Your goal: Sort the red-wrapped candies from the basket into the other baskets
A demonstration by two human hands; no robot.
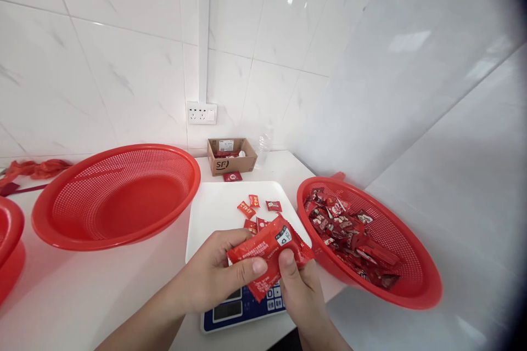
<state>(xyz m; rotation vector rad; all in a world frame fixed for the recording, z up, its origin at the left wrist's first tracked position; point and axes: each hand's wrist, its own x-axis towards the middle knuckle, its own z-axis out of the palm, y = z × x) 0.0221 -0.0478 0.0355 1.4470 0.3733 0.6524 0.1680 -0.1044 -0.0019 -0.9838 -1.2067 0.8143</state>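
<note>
Both hands hold a red packet [269,249] with white print just above the front of a white-topped scale [218,211]. My left hand [218,274] pinches the packet's left side with the thumb on top. My right hand [298,282] grips its right lower edge. Several small red wrapped sweets [257,208] lie on the scale's plate behind the packet. The scale's blue panel [242,310] with display and buttons shows below my hands.
A red basket [411,285] at the right holds several red wrapped sweets. A large empty red basket [119,194] sits at the left, another red rim [10,230] at the far left. A small cardboard box [231,156] stands by the tiled wall, below a socket [201,113].
</note>
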